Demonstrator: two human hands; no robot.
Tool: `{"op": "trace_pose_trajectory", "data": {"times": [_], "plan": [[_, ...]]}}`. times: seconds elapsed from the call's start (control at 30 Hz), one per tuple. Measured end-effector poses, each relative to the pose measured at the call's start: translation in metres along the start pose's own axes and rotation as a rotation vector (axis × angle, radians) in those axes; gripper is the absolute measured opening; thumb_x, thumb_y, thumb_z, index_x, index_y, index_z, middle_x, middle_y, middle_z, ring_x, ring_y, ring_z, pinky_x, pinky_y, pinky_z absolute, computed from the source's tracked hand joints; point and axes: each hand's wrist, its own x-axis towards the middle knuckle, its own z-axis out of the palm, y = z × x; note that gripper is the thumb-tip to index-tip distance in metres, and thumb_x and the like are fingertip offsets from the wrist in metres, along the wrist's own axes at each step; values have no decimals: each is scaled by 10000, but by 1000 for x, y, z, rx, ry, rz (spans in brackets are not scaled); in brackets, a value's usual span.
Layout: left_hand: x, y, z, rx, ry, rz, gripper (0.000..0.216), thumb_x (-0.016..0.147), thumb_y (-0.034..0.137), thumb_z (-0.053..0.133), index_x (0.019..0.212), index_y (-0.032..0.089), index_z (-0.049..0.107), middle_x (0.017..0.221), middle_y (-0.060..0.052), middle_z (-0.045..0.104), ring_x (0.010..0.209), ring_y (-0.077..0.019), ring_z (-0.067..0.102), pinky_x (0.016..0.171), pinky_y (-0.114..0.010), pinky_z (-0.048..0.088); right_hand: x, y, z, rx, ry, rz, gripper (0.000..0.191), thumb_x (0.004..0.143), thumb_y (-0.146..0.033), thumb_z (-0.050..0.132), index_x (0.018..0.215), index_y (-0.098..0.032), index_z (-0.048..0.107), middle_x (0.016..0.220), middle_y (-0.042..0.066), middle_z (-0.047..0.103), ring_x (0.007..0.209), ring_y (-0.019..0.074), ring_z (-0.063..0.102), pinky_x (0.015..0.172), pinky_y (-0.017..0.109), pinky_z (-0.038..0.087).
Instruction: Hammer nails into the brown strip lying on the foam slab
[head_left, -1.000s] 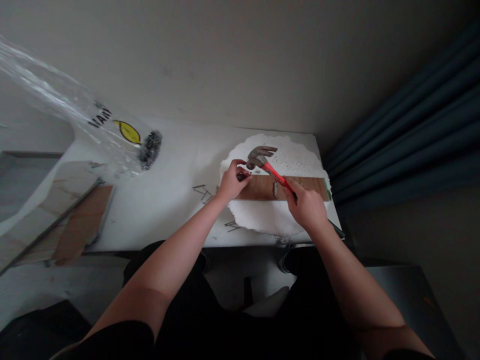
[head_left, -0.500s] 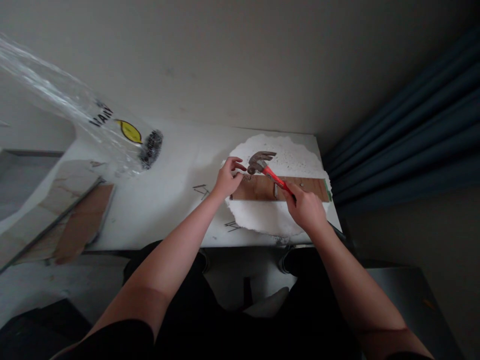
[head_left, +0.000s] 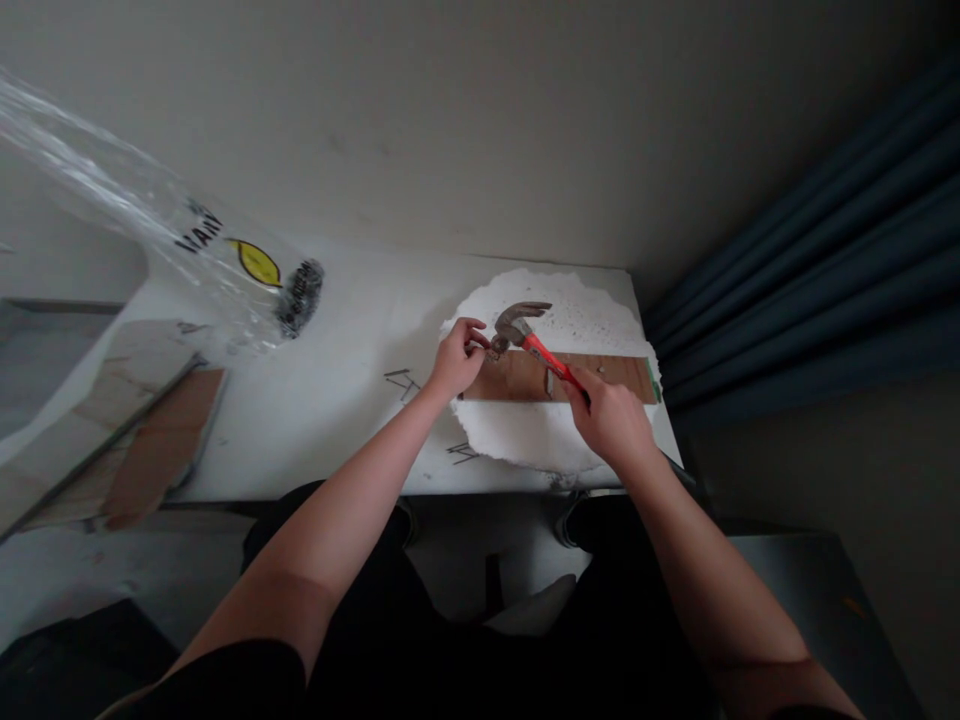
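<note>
My right hand (head_left: 616, 418) is wrapped round the red handle of a claw hammer (head_left: 553, 360). The hammer's dark metal head is low over the left end of a brown wooden board (head_left: 517, 378), its claw pointing away from me. Beside the head, my left hand (head_left: 459, 358) hovers at the board's left end with fingers half curled and apart. Small dark marks show on the board at the hammer face; any nail there is hidden. The board lies across a rough-edged white slab (head_left: 555, 435). A small pale piece (head_left: 549, 383) rests mid-board.
Loose nails (head_left: 403, 380) lie on the white table (head_left: 337, 400) left of the slab, with more nails (head_left: 463, 453) near the front edge. A clear plastic wrap (head_left: 150, 200) hangs at left above broken brown-faced panels (head_left: 161, 440). A dark curtain (head_left: 825, 240) borders the right side.
The hammer head has come down slightly to the left, closer to the board and my left fingertips. A nail that showed below the head is now hidden. My left hand stays nearly in place.
</note>
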Motion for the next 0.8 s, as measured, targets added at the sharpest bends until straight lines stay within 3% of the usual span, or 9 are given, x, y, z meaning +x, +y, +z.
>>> {"op": "trace_pose_trajectory", "data": {"times": [0.27,0.4,0.5,0.8], "plan": [[-1,-5,0,22,-17,38,389,750,53,536,1102,218,546,840,8,697,780,-151,673,761,-308,510,0,0,0,-1,-1,15,489,1053,-441,342,1417,-244,603,970,123,778,807,282,726,720,352,505],[-1,-2,-1,151,-94,76,187,760,218,690,938,201,634,913,-31,702,851,-187,667,821,-345,525,1,0,3,6,-22,-7,500,1053,-451,337,1436,-249,588,998,125,779,821,279,727,728,353,511],[0,2,-2,231,-140,129,153,777,333,731,818,201,664,951,-51,695,928,-216,660,895,-375,522,1,2,2,3,1,4,506,1052,-445,334,1439,-240,587,998,128,778,819,284,726,730,362,512],[0,0,-2,264,-143,137,120,797,317,701,800,204,659,945,-52,678,932,-224,644,908,-387,516,2,-1,1,-3,-8,3,485,1048,-442,353,1422,-254,600,956,118,781,801,290,727,714,361,509]]}}
